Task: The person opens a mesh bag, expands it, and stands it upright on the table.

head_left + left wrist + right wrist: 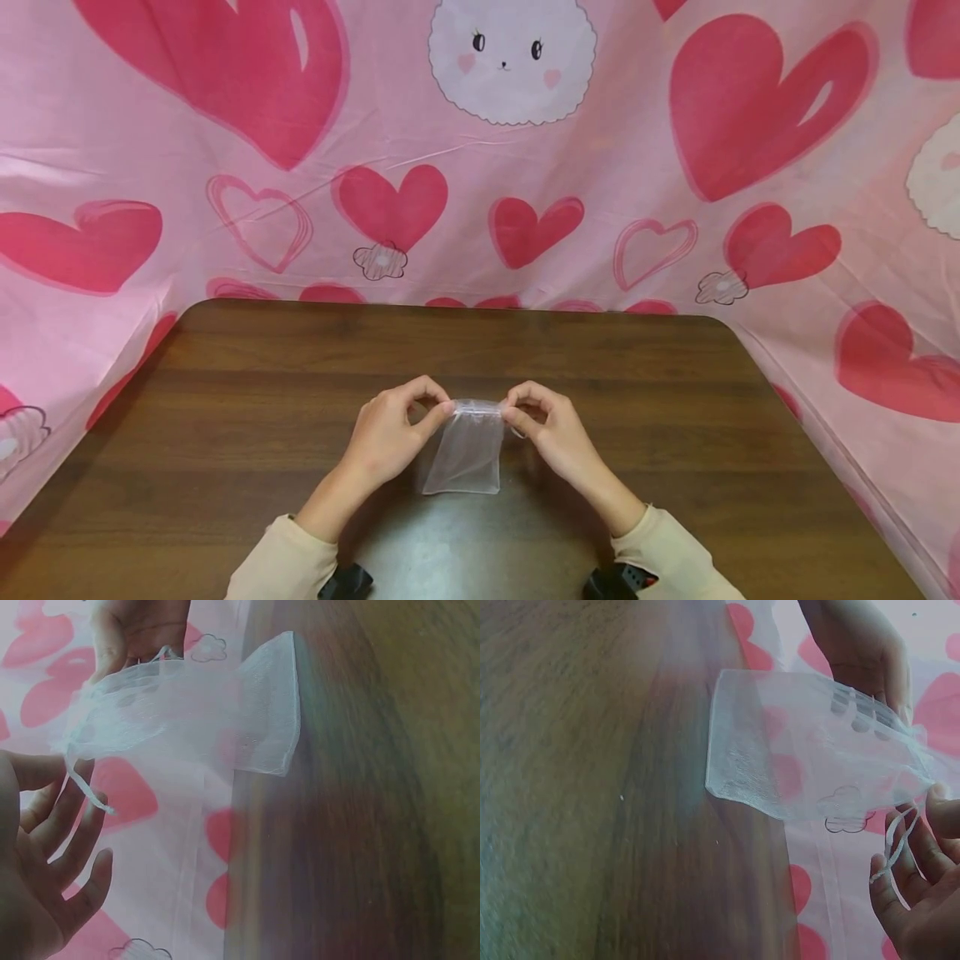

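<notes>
A small sheer white drawstring pouch (467,458) hangs between my two hands in the head view, its mouth at the top and its flat bottom edge toward me. My left hand (390,429) pinches the top left corner between thumb and forefinger. At the top right corner my right hand (553,432) pinches the pouch the same way. A thin white drawstring (88,787) dangles beside the left fingers in the left wrist view. By the right fingers, a looped drawstring (897,844) hangs in the right wrist view. Through the sheer fabric, no contents show.
A brown wooden table (247,400) with rounded far corners lies beneath both hands. Behind and beside it hangs a pink cloth (465,150) printed with red hearts and a white fluffy face. Black wrist devices (345,581) sit at the cream sleeves (288,558).
</notes>
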Tool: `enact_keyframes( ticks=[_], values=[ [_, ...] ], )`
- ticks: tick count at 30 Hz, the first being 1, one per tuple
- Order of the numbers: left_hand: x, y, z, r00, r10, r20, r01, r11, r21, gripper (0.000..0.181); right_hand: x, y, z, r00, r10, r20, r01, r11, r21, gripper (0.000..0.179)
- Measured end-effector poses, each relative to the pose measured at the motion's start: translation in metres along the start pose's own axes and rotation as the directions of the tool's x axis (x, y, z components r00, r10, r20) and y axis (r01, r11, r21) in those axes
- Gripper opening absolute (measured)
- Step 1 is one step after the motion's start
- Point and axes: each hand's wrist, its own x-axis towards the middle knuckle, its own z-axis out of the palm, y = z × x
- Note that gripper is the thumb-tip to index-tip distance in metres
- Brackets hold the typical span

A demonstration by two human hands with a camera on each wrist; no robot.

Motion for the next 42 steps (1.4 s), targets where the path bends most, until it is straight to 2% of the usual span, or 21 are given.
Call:
enact_keyframes(
  ticks=[6,14,21,29,33,35,42],
  values=[
    [0.001,-0.002,-0.001,1.0,0.018,0.006,-0.018,1.0,0.019,0.011,0.003,0.0,-0.005,0.999,-0.012,0.05,0.013,0.999,-0.036,0.007],
    [0.004,-0.004,-0.005,0.996,0.083,0.021,-0.084,0.995,0.062,0.01,0.008,-0.005,-0.012,0.994,-0.024,0.108,0.033,0.996,-0.085,0.008],
    [0.007,-0.002,-0.007,0.993,0.11,0.05,-0.115,0.988,0.098,0.01,0.013,-0.011,-0.02,0.989,-0.014,0.144,0.037,0.987,-0.153,0.007],
    [0.009,-0.001,-0.008,0.978,0.197,0.071,-0.207,0.958,0.199,0.01,0.016,-0.02,-0.028,0.982,-0.032,0.184,0.082,0.959,-0.27,0.009],
    [0.007,0.001,-0.008,0.965,0.257,0.06,-0.264,0.934,0.239,0.011,0.016,-0.02,-0.029,0.98,-0.044,0.196,0.101,0.951,-0.294,0.011],
    [0.007,0.001,-0.007,0.962,0.269,0.046,-0.272,0.93,0.246,0.012,0.016,-0.018,-0.028,0.98,-0.05,0.191,0.106,0.95,-0.293,0.011],
    [0.005,-0.001,-0.005,0.976,0.215,0.02,-0.215,0.962,0.17,0.011,0.014,-0.012,-0.025,0.989,-0.054,0.141,0.086,0.968,-0.234,0.011]
  ],
)
